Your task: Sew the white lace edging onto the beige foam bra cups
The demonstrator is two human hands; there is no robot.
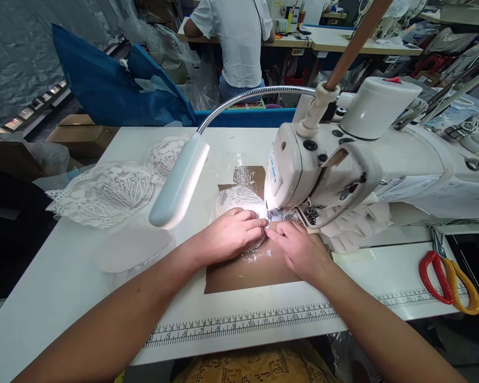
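Note:
A white lace cup piece (239, 198) lies under the head of a white sewing machine (291, 165), on brown tape stuck to the table. My left hand (235, 234) presses on the lace, its fingers bent together close to the needle area. Just right of it, my right hand (299, 247) has its fingers drawn together at the edge of the same piece. The fingertips of both hands nearly meet in front of the presser foot. What the right fingers pinch, if anything, is hidden.
More lace pieces (107, 191) and a pale cup pad (135, 247) lie left. A lamp (179, 181) on a bendy neck hangs over the table. Scissors (449, 279) with red and yellow handles rest right. A person in white (241, 42) sits beyond.

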